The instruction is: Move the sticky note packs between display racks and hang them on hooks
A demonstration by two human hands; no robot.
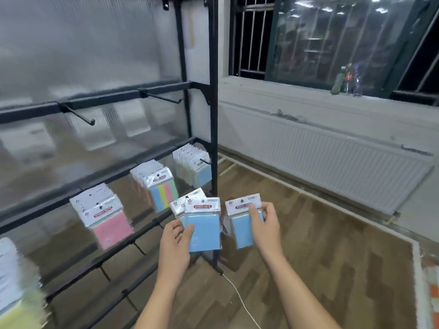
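A person stands at a black metal display rack backed by a ribbed translucent panel. Only forearms and hands show.

The left hand grips a small fanned stack of blue sticky note packs in clear sleeves with white header cards, thumb across the front pack. The right hand holds a single blue sticky note pack, fingers curled over its front. Both are held low, just right of the rack's near post, over the floor and touching no hook.

Possible trouble: the left-hand packs are fanned, not squared, so one behind could slide out and drop if the grip loosens. The hang hole in each header is small; a tilted pack would probably miss a hook tip. The nearest loaded hook on the right already carries a full row, so pushing more on could knock its front pack off.

On the rack, a lower rail holds hanging rows: pink-fronted packs at left, multicolour striped packs in the middle, pale blue ones at right. Two bare black hooks stick out from the rail above.

The floor is brown wood-pattern planks, with a thin white cable trailing from the rack's foot. On the far right wall a long white radiator sits beneath a dark barred window.
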